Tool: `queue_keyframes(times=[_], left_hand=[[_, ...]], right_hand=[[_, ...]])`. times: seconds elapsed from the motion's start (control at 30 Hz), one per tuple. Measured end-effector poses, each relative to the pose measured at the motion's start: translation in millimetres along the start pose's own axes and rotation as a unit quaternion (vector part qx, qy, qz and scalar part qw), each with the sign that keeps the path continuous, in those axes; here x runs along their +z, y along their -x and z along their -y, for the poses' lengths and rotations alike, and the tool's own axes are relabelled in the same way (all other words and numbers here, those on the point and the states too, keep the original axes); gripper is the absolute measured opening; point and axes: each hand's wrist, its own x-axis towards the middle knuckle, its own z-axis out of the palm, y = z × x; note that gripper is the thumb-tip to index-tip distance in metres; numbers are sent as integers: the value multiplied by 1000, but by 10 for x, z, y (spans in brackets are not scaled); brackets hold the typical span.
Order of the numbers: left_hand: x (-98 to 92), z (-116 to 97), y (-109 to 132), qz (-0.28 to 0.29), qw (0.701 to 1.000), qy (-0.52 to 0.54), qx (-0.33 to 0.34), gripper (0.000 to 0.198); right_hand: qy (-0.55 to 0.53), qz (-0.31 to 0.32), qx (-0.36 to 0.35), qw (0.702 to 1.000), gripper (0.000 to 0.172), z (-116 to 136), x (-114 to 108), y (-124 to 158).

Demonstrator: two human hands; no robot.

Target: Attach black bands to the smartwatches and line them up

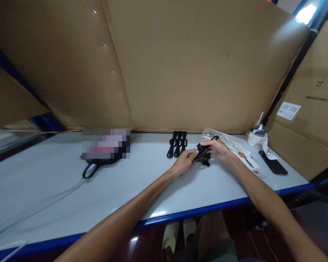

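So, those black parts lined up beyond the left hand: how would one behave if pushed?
Black parts probably stiff: crisp, moulded-looking outlines. One likely slides easily; the table is glossy enough to show glare. Might rock slightly, since the near ends look rounded.

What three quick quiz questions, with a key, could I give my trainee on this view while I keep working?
1. True or false: the left hand and the right hand both touch the black part.
2. Where is the white label?
A) on the left wrist
B) on the printed cardboard at the right
C) on the floor
3. Fill in: the table has a front edge coloured ____.

Key: 1. True; 2. B; 3. blue.
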Motion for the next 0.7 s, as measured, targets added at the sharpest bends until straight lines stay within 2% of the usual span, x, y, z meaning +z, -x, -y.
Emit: queue_keyframes(times=[0.1,0.23,0.3,0.37,0.43,0.5,0.57,0.6,0.63,0.7], left_hand=[[0,3,1,14,1000,-6,9,36],[-40,-43,44,58,998,-12,-10,32],[-102,-96,71,80,996,10,-24,28],[-209,-147,75,64,996,56,-11,27],[-369,-171,44,-9,995,91,29,27],[-572,-152,-18,-134,987,69,61,26],[-791,-99,-86,-263,964,-17,40,23],[-893,-66,-114,-322,943,-84,23,23],[-983,-33,-135,-360,920,-156,1,22],[-1111,27,-154,-385,881,-269,-50,26]], right_hand=[[-70,-54,-36,995,18,38,-75,-46],[-188,-130,-63,971,13,172,-309,-112],[-211,-163,-76,961,14,211,-444,-149],[-212,-189,-81,955,16,205,-544,-182],[-186,-197,-85,959,18,164,-582,-200],[-132,-184,-95,969,21,115,-560,-199],[-56,-147,-100,983,22,80,-502,-182],[-16,-120,-95,988,22,70,-469,-172],[23,-90,-83,992,22,63,-438,-164],[94,-36,-55,993,19,52,-388,-158]])
